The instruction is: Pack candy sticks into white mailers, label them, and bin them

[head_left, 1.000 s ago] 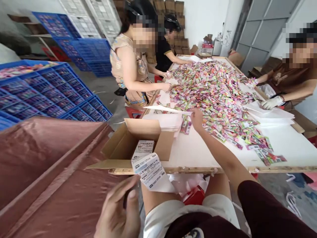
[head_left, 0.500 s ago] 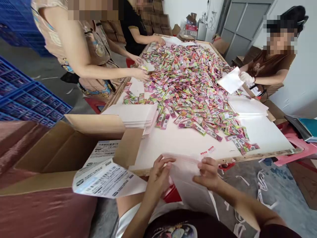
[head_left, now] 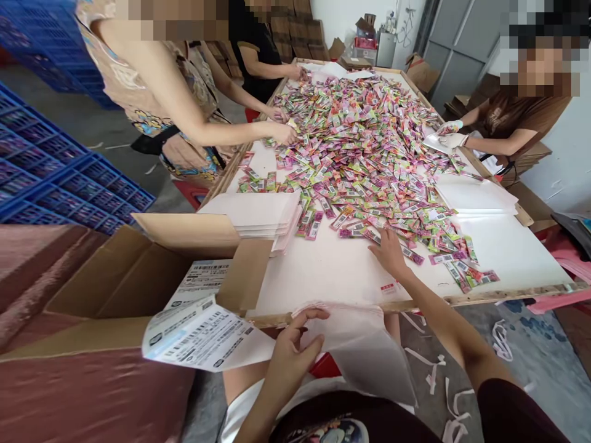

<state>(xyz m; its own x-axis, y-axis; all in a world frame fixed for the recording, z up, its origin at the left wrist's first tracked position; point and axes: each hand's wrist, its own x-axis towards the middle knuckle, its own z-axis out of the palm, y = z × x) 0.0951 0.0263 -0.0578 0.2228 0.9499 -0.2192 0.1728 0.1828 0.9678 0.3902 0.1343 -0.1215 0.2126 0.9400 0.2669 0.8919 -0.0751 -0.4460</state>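
My left hand (head_left: 299,344) is at the near table edge, its thumb and curved index finger apart. It rests against the top left part of a translucent plastic bag (head_left: 355,326), which hangs down over my lap. Several layers show along the bag's top edge. My right hand (head_left: 390,255) reaches over the table, fingers stretched out at the near edge of a big heap of small, colourful printed packets (head_left: 351,141). Its fingertips meet a packet with a barcode (head_left: 370,235). Whether they grip it cannot be made out.
A stack of white bags (head_left: 253,212) lies at left, another stack (head_left: 480,197) at right. An open cardboard box (head_left: 111,277) with printed label sheets (head_left: 203,332) stands left. Co-workers stand and sit around the table. Blue crates (head_left: 83,178) are far left; white strips (head_left: 455,400) litter the floor.
My right hand has left the bag's top edge and moved forward to the packets. My left hand has stayed at the bag, with finger and thumb wider apart. The right co-worker's white bag has tipped lower.
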